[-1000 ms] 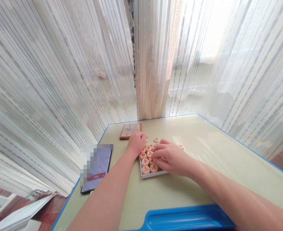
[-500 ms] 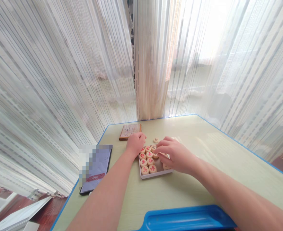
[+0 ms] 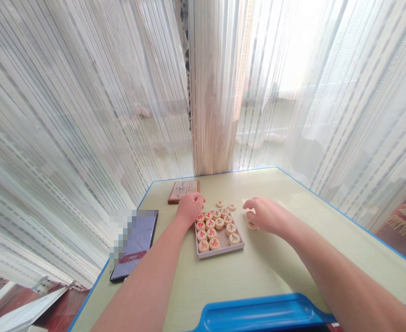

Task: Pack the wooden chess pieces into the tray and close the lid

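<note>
A shallow white box (image 3: 220, 253) holds rows of round xiangqi pieces, red-marked on the left and dark-marked on the right. A gap shows in its middle, near a dark-marked piece (image 3: 219, 223). My left hand (image 3: 191, 206) is closed at the box's far left corner; what its curled fingers hold, if anything, is hidden. Right of the box, my right hand (image 3: 267, 215) hovers with thumb and fingers apart above a loose xiangqi piece (image 3: 251, 224), partly covered by the hand. Two more loose pieces, one left (image 3: 220, 203) and one right (image 3: 232, 207), lie beyond the box.
A brown-edged flat box with writing (image 3: 185, 191) lies behind my left hand. On the left, a phone or tablet (image 3: 138, 246) rests near the edge of the pale green table (image 3: 313, 230). A blue tray (image 3: 258, 313) runs along the near edge. Curtains hang behind.
My right hand has moved right, from over the box to the table beside it, uncovering the right-hand pieces. My left hand stays at the box corner. The view has shifted slightly.
</note>
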Demonstrator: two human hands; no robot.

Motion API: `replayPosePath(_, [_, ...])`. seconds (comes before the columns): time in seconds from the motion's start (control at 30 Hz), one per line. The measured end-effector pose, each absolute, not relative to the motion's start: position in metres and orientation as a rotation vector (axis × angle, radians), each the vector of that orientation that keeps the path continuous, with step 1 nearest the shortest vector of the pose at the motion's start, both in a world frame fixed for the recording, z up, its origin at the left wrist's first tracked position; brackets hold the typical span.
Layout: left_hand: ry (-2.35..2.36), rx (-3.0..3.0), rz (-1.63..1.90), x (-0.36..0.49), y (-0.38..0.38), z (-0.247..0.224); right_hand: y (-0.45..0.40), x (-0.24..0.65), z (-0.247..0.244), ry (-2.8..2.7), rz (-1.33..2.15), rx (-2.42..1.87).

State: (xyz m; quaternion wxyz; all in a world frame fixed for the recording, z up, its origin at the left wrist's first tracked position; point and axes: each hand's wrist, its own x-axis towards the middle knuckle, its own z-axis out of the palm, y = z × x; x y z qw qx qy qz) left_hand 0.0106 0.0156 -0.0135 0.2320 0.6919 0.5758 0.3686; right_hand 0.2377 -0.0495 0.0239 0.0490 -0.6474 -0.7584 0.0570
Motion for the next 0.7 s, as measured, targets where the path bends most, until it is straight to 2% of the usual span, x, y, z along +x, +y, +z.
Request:
replayPosePath(0.57, [1.582, 1.934, 0.999, 0.011, 0.007, -0.012, -0.045, 0.249, 0.026, -2.292, 0.169, -1.971])
replayPosePath(0.7, [1.581, 1.925, 1.009, 0.012, 0.002, -0.012, -0.047, 0.242, 0.028, -2.216, 0.128, -1.808])
